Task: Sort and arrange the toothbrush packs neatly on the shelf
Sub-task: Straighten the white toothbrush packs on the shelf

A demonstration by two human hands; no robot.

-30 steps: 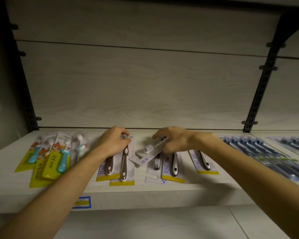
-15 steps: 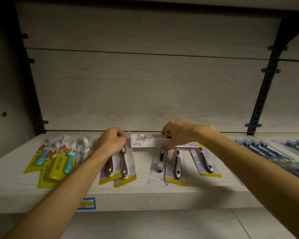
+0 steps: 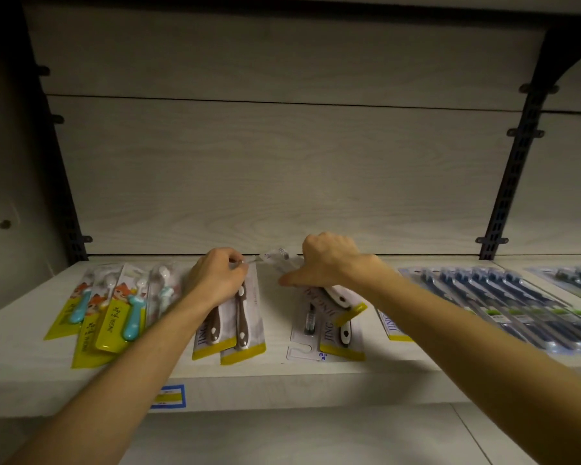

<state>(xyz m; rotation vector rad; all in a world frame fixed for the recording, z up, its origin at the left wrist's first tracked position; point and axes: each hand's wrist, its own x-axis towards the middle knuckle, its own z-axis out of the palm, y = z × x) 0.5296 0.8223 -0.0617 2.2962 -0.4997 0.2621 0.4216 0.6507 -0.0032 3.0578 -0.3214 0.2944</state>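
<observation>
My right hand (image 3: 329, 263) is shut on a white-handled toothbrush pack (image 3: 341, 302) with a yellow end, holding it tilted above two more packs (image 3: 326, 333) that lie on the pale shelf (image 3: 275, 367). Its bristle end pokes out near the back wall. My left hand (image 3: 217, 276) rests with pinched fingers on the top end of two brown-handled packs (image 3: 242, 317) that lie side by side. Left of them lie several yellow children's toothbrush packs (image 3: 114, 310) with blue handles, overlapping each other.
A row of dark blue toothbrush packs (image 3: 517, 303) fills the shelf's right side, with another yellow-edged pack (image 3: 391, 325) partly under my right forearm. Black slotted uprights (image 3: 514, 169) stand at both ends. A blue price label (image 3: 168, 396) sits on the shelf's front edge.
My right hand has turned the white-handled pack from lying crosswise between the hands to pointing front to back, and shifted it right over the two middle packs. My left hand stayed on the brown packs.
</observation>
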